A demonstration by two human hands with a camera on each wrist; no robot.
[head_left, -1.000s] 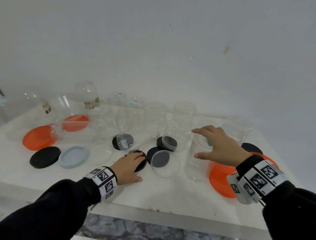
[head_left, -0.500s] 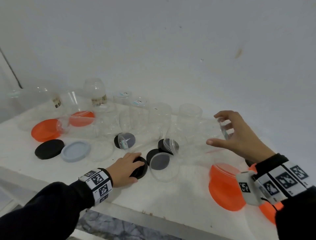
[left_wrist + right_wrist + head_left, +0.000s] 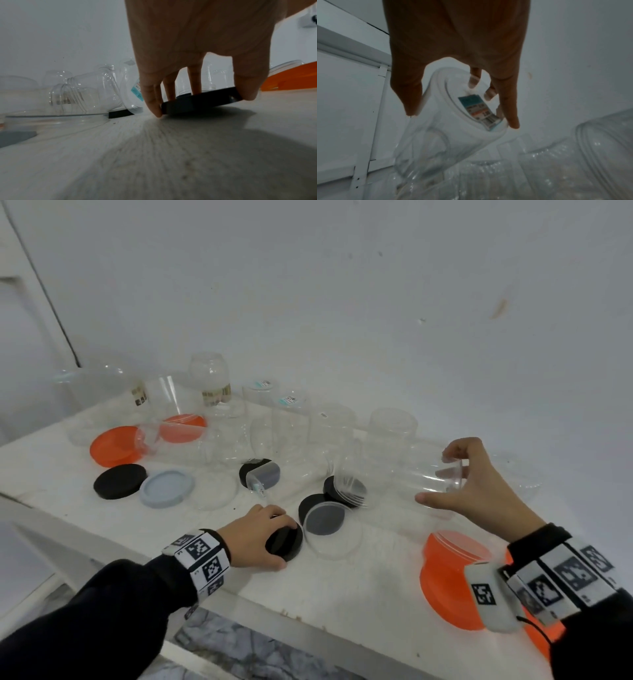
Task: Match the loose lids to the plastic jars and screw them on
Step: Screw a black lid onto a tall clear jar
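No jar shows a lid screwed on yet: near the table's (image 3: 239,587) front edge the left hand (image 3: 255,537) pinches a black lid (image 3: 287,541), while the right hand (image 3: 479,487) grips a clear jar (image 3: 394,484) by its base above the table's right side.

White table (image 3: 212,570), worn wood grain, set against my wall. Far side: a crowd of clear jars (image 3: 329,429), some upright, some on their sides. Left end: an orange lid (image 3: 109,446), a black lid (image 3: 120,481), and a pale blue lid (image 3: 166,488) touching it. Middle: more black lids (image 3: 310,505) among the toppled jars; one black lid (image 3: 286,542) near the front edge, tipped up on one side. Right front: stacked orange lids (image 3: 448,583).
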